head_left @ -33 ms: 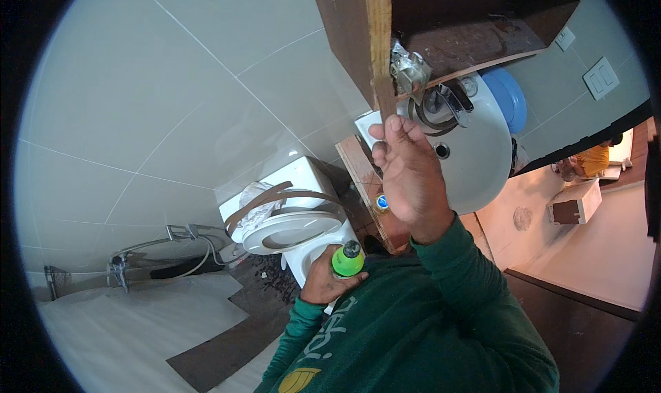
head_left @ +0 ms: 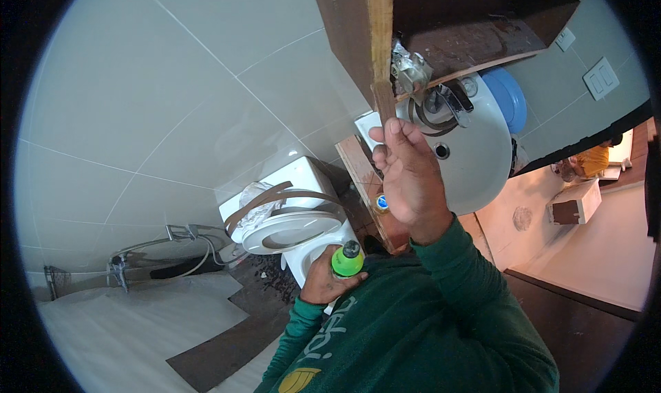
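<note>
Against the lower end of the open cabinet's (head_left: 468, 45) pale front edge (head_left: 381, 28), a flat brown strip (head_left: 387, 104) stands in line with the wood, its upper end meeting or overlapping that edge; whether it lies flush I cannot tell. The right hand (head_left: 411, 169) grips the strip's lower end between thumb and fingers, palm turned toward the camera, the other fingers loosely curled. Lower down, close to the front of the green sweater (head_left: 427, 317), the left hand (head_left: 323, 279) is wrapped around a bright green bottle (head_left: 348, 262) whose dark cap (head_left: 352, 248) points up at the camera.

Just beside the right hand is the white sink (head_left: 475, 166), with a dark faucet (head_left: 451, 100) at its back edge and a curved brown band (head_left: 447, 129) near it. A blue round basin (head_left: 511, 100) sits by the sink's far rim, and a crumpled silvery thing (head_left: 411, 71) lies at the cabinet's near lower corner. To the left, more long brown bands (head_left: 258, 206) curve across the toilet (head_left: 306, 176) along its tank edge, over a crumpled white bag (head_left: 256, 217). Between toilet and sink, a wooden board (head_left: 354, 162) leans at a slant, with a small blue-topped container (head_left: 382, 202) near its edge
</note>
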The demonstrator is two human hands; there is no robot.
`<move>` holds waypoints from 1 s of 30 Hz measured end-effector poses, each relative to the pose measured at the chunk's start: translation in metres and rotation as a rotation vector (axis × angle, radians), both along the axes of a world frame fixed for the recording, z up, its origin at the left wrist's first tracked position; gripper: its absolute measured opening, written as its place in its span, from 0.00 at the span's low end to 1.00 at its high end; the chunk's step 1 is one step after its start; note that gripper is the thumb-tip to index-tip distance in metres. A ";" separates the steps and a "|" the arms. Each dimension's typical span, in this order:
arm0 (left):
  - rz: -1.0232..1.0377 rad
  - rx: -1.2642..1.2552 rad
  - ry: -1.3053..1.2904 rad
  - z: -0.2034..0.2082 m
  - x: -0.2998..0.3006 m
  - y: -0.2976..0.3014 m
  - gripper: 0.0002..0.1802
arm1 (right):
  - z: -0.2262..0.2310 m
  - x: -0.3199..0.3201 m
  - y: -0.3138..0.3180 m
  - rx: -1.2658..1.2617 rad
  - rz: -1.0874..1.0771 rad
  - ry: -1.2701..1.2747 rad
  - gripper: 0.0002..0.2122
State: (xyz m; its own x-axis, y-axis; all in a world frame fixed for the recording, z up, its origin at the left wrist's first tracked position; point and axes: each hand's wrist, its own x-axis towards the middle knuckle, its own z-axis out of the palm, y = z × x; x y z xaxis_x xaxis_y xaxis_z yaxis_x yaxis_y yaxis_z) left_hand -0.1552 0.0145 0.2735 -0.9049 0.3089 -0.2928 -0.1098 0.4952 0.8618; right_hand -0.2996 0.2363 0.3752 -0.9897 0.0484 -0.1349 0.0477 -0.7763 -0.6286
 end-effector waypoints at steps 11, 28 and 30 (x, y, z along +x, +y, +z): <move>-0.011 0.001 0.009 -0.005 -0.004 -0.002 0.39 | 0.012 0.005 -0.007 0.117 -0.059 -0.021 0.16; -0.005 0.032 -0.014 -0.006 -0.013 -0.018 0.38 | 0.053 0.004 -0.029 0.071 -0.137 0.088 0.13; -0.004 0.026 0.012 -0.003 -0.014 -0.020 0.38 | 0.052 0.005 -0.030 0.076 -0.137 0.043 0.16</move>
